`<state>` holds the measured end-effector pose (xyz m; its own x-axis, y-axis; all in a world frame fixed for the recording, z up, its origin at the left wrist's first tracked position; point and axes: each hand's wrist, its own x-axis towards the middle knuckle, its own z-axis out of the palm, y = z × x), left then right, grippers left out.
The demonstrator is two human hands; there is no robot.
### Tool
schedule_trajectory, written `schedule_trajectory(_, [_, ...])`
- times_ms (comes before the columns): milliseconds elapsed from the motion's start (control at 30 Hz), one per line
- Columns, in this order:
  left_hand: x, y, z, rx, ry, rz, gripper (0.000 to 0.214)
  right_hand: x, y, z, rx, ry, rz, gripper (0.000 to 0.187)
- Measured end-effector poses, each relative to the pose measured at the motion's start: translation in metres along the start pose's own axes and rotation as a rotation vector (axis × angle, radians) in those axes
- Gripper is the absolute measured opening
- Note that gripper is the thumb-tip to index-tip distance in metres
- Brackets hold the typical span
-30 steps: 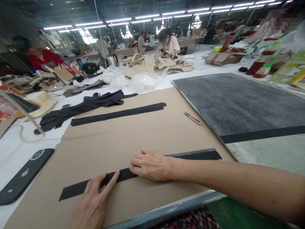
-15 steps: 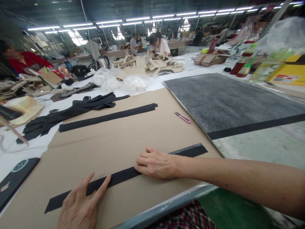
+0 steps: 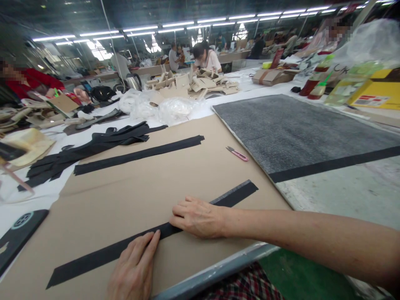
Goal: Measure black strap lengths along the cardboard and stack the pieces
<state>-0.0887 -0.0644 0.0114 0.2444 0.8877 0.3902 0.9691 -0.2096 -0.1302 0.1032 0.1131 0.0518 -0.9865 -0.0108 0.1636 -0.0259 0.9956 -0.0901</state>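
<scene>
A long black fabric strip (image 3: 93, 255) lies slantwise across the tan board (image 3: 131, 200). Its right part shows a grey band along the upper edge. My left hand (image 3: 134, 262) rests over the strip's lower edge, fingers stretched forward, the index fingertip pressing on the black material. Just right of it, my right hand (image 3: 198, 217) has its fingers curled down and pinches the strip, hiding a stretch of it. Farther up the board lie pink-handled thread snips (image 3: 237, 154) and a stack of flat black strips (image 3: 140, 155).
A heap of loose black strips (image 3: 90, 148) lies at the left, above a dark phone-like object (image 3: 23, 235). On the right sits a dark grey sheet (image 3: 309, 129) with a black edge. Bottles (image 3: 318, 77) and a yellow box (image 3: 376, 91) stand behind it. Other people work farther back.
My left hand has slid right along the strip, close to my right hand, and its fingers have drawn together. The strip has shifted left, and its right end slants more steeply.
</scene>
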Motion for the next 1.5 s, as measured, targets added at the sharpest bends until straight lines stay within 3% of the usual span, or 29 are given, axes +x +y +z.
schedule_trajectory(233, [-0.032, -0.029, -0.020, -0.015, -0.049, 0.039, 0.042, 0.000, -0.028, -0.004, 0.249, -0.127, 0.302, 0.013])
schedule_trajectory(367, [-0.031, -0.023, -0.027, -0.082, -0.054, -0.047, 0.044, 0.001, -0.035, -0.006, 0.238, -0.118, 0.351, 0.008])
schedule_trajectory(600, [-0.026, 0.005, -0.016, -0.047, -0.022, -0.023, 0.045, 0.016, -0.046, -0.014, 0.185, -0.072, 0.304, 0.021])
schedule_trajectory(900, [-0.030, 0.008, -0.017, 0.011, 0.017, -0.053, 0.044, 0.045, -0.054, 0.001, 0.043, -0.032, 0.126, 0.008])
schedule_trajectory(1033, [-0.027, 0.008, -0.017, -0.024, 0.058, -0.028, 0.039, 0.052, -0.058, 0.007, -0.002, -0.035, 0.083, 0.010])
schedule_trajectory(1200, [-0.026, 0.008, -0.018, -0.029, 0.085, -0.011, 0.035, 0.056, -0.054, 0.009, 0.304, -0.100, 0.527, 0.012])
schedule_trajectory(1267, [-0.028, 0.008, -0.017, -0.021, 0.081, -0.010, 0.036, 0.058, -0.050, 0.006, 0.466, -0.140, 0.623, 0.015])
schedule_trajectory(1500, [-0.037, 0.006, -0.015, -0.031, 0.002, -0.048, 0.043, 0.057, -0.043, -0.007, 0.628, -0.093, 0.455, 0.022])
